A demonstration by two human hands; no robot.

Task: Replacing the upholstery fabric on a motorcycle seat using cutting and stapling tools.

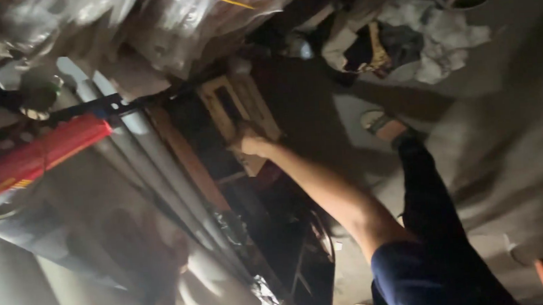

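From the head view, we are reaching our right hand (250, 141) out, fingers grasping a pale wooden frame (237, 110). Our blurred left hand (143, 254) is hovering beside grey pipes (152, 160); we cannot tell its grip.

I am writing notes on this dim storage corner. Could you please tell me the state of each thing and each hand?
Right hand: stretched out, gripping the wooden frame.
Wooden frame: tilted, leaning among the stacked things.
Left hand: raised, blurred, near the grey pipes; grip unclear.
Grey pipes: lying slanted, side by side.
Red tube: lying slanted over the pipes.
Rags: crumpled in a heap.
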